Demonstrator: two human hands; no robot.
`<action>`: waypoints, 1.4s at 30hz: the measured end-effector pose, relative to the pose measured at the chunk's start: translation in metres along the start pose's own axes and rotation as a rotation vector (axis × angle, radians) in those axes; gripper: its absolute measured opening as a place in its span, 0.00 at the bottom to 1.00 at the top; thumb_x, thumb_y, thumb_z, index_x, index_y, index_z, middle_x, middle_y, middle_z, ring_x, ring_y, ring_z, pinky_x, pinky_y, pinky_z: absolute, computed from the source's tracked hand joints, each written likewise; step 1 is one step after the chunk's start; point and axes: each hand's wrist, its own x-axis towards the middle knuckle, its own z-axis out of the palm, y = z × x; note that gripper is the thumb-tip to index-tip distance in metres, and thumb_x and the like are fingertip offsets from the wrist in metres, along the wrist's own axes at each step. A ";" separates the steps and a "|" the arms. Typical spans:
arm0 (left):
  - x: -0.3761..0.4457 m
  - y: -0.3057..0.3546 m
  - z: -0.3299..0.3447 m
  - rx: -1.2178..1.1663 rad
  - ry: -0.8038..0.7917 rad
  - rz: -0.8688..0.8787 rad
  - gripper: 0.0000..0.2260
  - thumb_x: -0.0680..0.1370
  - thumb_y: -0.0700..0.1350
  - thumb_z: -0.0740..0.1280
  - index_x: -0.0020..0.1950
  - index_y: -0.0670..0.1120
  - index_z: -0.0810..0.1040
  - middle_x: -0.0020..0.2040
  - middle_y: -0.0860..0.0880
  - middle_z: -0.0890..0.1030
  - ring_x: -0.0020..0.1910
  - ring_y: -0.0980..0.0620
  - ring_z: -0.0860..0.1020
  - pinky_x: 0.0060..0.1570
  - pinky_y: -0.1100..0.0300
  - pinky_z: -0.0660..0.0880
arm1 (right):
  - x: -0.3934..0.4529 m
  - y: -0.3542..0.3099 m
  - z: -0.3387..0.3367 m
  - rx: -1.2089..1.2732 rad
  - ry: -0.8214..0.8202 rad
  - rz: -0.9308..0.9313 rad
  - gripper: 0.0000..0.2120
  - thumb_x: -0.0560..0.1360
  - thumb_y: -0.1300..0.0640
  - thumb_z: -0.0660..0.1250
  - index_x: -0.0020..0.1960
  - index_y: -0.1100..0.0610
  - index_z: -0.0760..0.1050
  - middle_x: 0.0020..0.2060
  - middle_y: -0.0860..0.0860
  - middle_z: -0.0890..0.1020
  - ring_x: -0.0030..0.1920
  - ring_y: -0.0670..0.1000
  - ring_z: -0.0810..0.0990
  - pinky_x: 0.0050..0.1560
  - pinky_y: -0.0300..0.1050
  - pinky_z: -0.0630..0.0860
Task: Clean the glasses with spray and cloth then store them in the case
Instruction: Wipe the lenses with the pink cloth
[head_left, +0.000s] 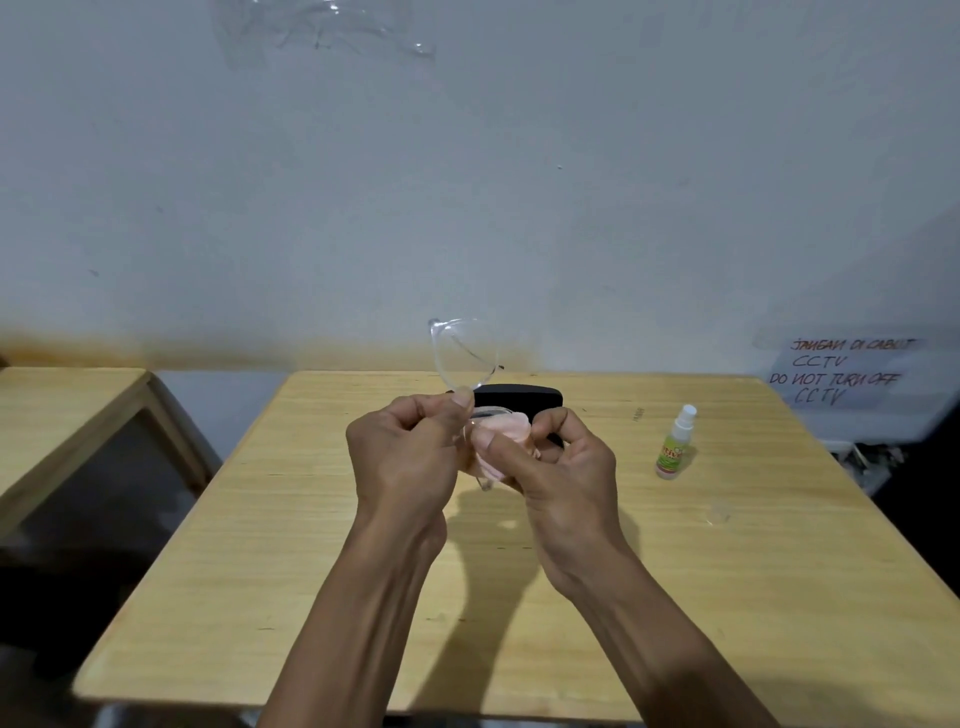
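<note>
Clear-framed glasses are up off the table, tilted nearly on end, one lens sticking up and the other lens wrapped in a crumpled pale pink cloth. The black case lies flat on the wooden tabletop just behind them. Small white spray bottle with a green label stands upright, well off to the right.

The glasses have a clear, colourless frame and lenses. The cloth is pale pink. The case behind it is black. The spray bottle on the right is white with a green and yellow label and a red band near its base. The bench is light yellow wood with fine grain lines. The far wall is pale grey-blue, and the paper sign on it is white with red handwriting.
</note>
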 end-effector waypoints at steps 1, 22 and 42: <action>0.001 -0.001 -0.001 0.001 -0.001 0.008 0.08 0.73 0.35 0.73 0.36 0.36 0.78 0.30 0.47 0.80 0.24 0.62 0.78 0.25 0.68 0.74 | -0.001 -0.003 -0.001 -0.015 -0.008 -0.025 0.19 0.62 0.58 0.83 0.39 0.51 0.72 0.33 0.61 0.81 0.37 0.57 0.80 0.45 0.54 0.76; -0.005 -0.011 0.004 -0.008 -0.029 -0.009 0.09 0.74 0.35 0.72 0.35 0.34 0.77 0.28 0.40 0.79 0.25 0.50 0.78 0.21 0.65 0.73 | -0.002 -0.007 -0.011 -0.194 0.054 -0.195 0.06 0.71 0.61 0.78 0.46 0.53 0.87 0.38 0.51 0.88 0.37 0.50 0.85 0.41 0.42 0.82; 0.002 -0.010 0.000 -0.058 -0.007 -0.063 0.11 0.72 0.35 0.73 0.31 0.39 0.77 0.28 0.51 0.81 0.25 0.58 0.79 0.23 0.66 0.72 | -0.013 -0.004 -0.020 -0.282 -0.012 -0.190 0.08 0.69 0.62 0.80 0.41 0.50 0.87 0.37 0.51 0.88 0.38 0.49 0.85 0.40 0.44 0.80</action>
